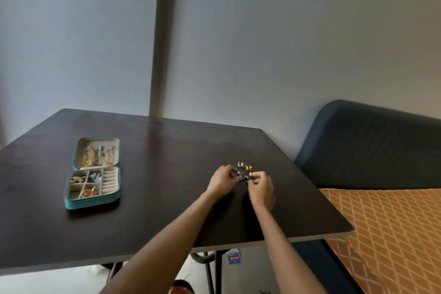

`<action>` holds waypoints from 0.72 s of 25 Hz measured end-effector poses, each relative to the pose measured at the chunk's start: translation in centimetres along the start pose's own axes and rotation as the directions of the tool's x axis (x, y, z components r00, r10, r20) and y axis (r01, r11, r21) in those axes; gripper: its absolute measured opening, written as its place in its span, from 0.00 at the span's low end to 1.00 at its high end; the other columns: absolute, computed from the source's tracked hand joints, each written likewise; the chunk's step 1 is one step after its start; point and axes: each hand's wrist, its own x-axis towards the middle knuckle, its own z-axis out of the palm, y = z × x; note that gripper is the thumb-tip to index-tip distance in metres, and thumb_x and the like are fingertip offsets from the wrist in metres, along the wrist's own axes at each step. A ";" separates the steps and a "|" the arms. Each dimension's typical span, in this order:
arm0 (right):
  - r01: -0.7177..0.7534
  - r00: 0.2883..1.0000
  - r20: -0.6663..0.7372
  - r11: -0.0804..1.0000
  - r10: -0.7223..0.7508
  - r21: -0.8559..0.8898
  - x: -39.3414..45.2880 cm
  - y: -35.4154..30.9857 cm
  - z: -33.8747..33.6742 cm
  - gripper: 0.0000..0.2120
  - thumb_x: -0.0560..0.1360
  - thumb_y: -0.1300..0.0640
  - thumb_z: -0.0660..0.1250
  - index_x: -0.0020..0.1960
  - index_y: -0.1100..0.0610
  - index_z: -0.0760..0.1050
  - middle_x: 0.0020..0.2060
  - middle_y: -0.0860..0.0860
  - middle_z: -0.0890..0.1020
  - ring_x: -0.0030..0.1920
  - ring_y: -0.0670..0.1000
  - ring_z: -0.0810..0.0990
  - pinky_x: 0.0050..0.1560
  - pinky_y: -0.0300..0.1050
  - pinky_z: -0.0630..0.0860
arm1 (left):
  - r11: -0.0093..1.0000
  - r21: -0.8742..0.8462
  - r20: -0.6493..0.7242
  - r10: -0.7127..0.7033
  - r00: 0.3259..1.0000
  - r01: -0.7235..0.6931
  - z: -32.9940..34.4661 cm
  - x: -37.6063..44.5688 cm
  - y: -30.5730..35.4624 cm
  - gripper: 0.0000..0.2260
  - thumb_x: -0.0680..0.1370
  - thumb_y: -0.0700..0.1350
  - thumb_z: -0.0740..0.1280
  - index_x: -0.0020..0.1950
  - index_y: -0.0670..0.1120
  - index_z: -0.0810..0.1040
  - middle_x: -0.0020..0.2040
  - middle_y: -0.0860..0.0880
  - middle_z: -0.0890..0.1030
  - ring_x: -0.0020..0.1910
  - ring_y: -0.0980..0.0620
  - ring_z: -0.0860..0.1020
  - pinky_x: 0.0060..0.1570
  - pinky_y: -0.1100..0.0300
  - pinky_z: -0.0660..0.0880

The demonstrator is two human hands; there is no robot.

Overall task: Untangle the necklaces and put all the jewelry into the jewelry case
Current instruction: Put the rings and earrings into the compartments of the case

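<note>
Both hands work a small tangled jewelry cluster [241,177] on the dark bench [167,150]: left hand [223,182] and right hand [261,188] pinching it. Tease strands apart gently; the open jewelry case [91,203] waits well left.

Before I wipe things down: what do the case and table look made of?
Case: teal shell, likely faux leather with a slight sheen; pale, fabric-like lining, probably velvet. Table: dark brown board, matte; pale cut edge suggests laminate over wood, though that's uncertain.
</note>
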 end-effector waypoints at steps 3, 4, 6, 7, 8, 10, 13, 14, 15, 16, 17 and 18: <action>0.049 0.997 0.063 0.989 -0.041 -0.139 1.3 2.1 -0.8 0.11 0.74 0.53 0.68 0.55 0.51 0.75 0.52 0.49 0.75 0.53 0.51 0.77 0.56 0.49 0.73 | 0.975 0.217 -0.035 0.058 0.998 -0.049 1.5 1.0 -0.1 0.13 0.75 0.47 0.67 0.58 0.48 0.78 0.57 0.46 0.74 0.60 0.47 0.71 0.60 0.56 0.69; 0.077 0.994 0.091 0.982 -0.062 -0.172 1.7 2.3 -0.7 0.10 0.74 0.52 0.68 0.55 0.50 0.76 0.52 0.49 0.75 0.53 0.51 0.77 0.57 0.48 0.72 | 0.971 0.235 -0.069 0.068 0.995 -0.050 1.7 1.3 -0.2 0.11 0.75 0.47 0.67 0.56 0.48 0.79 0.56 0.46 0.75 0.59 0.47 0.71 0.58 0.57 0.69; 0.108 0.989 0.119 0.973 -0.085 -0.205 2.4 2.4 -0.3 0.08 0.74 0.49 0.67 0.52 0.48 0.79 0.51 0.49 0.76 0.53 0.51 0.78 0.55 0.47 0.73 | 0.986 0.164 -0.126 0.055 0.991 -0.034 1.8 1.7 -0.5 0.08 0.75 0.47 0.68 0.51 0.47 0.81 0.52 0.47 0.76 0.55 0.48 0.73 0.53 0.58 0.70; 0.106 0.990 0.118 0.972 -0.082 -0.209 2.7 2.3 -0.1 0.06 0.75 0.49 0.67 0.50 0.48 0.79 0.51 0.49 0.77 0.52 0.52 0.78 0.54 0.47 0.74 | 0.995 0.099 -0.149 0.036 0.988 -0.021 1.7 1.9 -0.7 0.07 0.75 0.47 0.68 0.49 0.46 0.82 0.51 0.48 0.76 0.53 0.50 0.74 0.51 0.59 0.70; 0.099 0.991 0.114 0.972 -0.076 -0.212 2.9 2.1 0.0 0.06 0.75 0.49 0.66 0.48 0.48 0.79 0.50 0.49 0.77 0.51 0.52 0.78 0.53 0.47 0.74 | 1.000 0.022 -0.169 0.011 0.986 -0.007 1.5 1.9 -0.8 0.06 0.75 0.47 0.68 0.48 0.46 0.81 0.49 0.49 0.77 0.51 0.51 0.75 0.49 0.60 0.70; 0.080 0.992 0.111 0.973 -0.057 -0.216 3.4 2.0 0.4 0.06 0.76 0.49 0.65 0.48 0.49 0.79 0.51 0.49 0.78 0.51 0.51 0.78 0.53 0.47 0.74 | 0.987 -0.160 -0.187 -0.025 0.982 -0.005 0.8 2.2 -1.2 0.05 0.76 0.44 0.67 0.47 0.46 0.81 0.47 0.50 0.81 0.47 0.54 0.76 0.48 0.62 0.71; 0.079 0.992 0.112 0.969 -0.054 -0.236 3.5 2.0 0.5 0.06 0.76 0.51 0.63 0.48 0.50 0.78 0.51 0.49 0.77 0.51 0.51 0.78 0.52 0.45 0.72 | 0.904 -0.424 -0.158 -0.028 0.987 -0.042 -0.1 2.4 -1.8 0.06 0.77 0.37 0.63 0.49 0.43 0.80 0.42 0.50 0.83 0.41 0.57 0.78 0.44 0.63 0.71; 0.084 0.992 0.114 0.968 -0.058 -0.236 3.4 2.0 0.5 0.06 0.76 0.51 0.63 0.48 0.50 0.78 0.51 0.48 0.77 0.51 0.51 0.78 0.52 0.46 0.72 | 0.866 -0.498 -0.144 -0.029 0.989 -0.047 -0.4 2.3 -1.9 0.07 0.77 0.36 0.63 0.51 0.42 0.79 0.41 0.50 0.83 0.39 0.57 0.78 0.41 0.63 0.72; 0.090 0.991 0.118 0.969 -0.064 -0.231 3.3 2.1 0.5 0.06 0.76 0.51 0.63 0.48 0.50 0.78 0.51 0.48 0.77 0.51 0.51 0.78 0.53 0.46 0.73 | 0.824 -0.564 -0.139 -0.028 0.990 -0.055 -0.7 2.2 -2.0 0.07 0.78 0.35 0.63 0.53 0.41 0.79 0.41 0.50 0.83 0.38 0.58 0.78 0.38 0.63 0.72; 0.097 0.990 0.126 0.970 -0.070 -0.222 3.2 2.1 0.5 0.06 0.76 0.51 0.63 0.48 0.50 0.78 0.51 0.48 0.77 0.51 0.51 0.78 0.53 0.46 0.73 | 0.781 -0.621 -0.140 -0.026 0.990 -0.067 -0.9 2.0 -1.9 0.07 0.78 0.35 0.63 0.53 0.41 0.79 0.40 0.49 0.83 0.36 0.60 0.78 0.37 0.63 0.73; 0.100 0.989 0.132 0.973 -0.074 -0.209 3.1 2.1 0.4 0.06 0.76 0.51 0.63 0.48 0.50 0.78 0.51 0.47 0.77 0.51 0.51 0.78 0.53 0.46 0.73 | 0.739 -0.669 -0.142 -0.023 0.990 -0.078 -1.0 1.8 -1.8 0.06 0.78 0.35 0.63 0.52 0.41 0.78 0.39 0.49 0.82 0.34 0.61 0.77 0.36 0.64 0.73; 0.101 0.988 0.133 0.976 -0.076 -0.194 3.1 2.1 0.3 0.06 0.76 0.51 0.63 0.48 0.50 0.77 0.51 0.47 0.78 0.51 0.51 0.78 0.53 0.47 0.72 | 0.701 -0.708 -0.140 -0.022 0.990 -0.085 -1.2 1.6 -1.7 0.06 0.78 0.35 0.63 0.51 0.42 0.78 0.38 0.48 0.82 0.31 0.61 0.77 0.36 0.64 0.73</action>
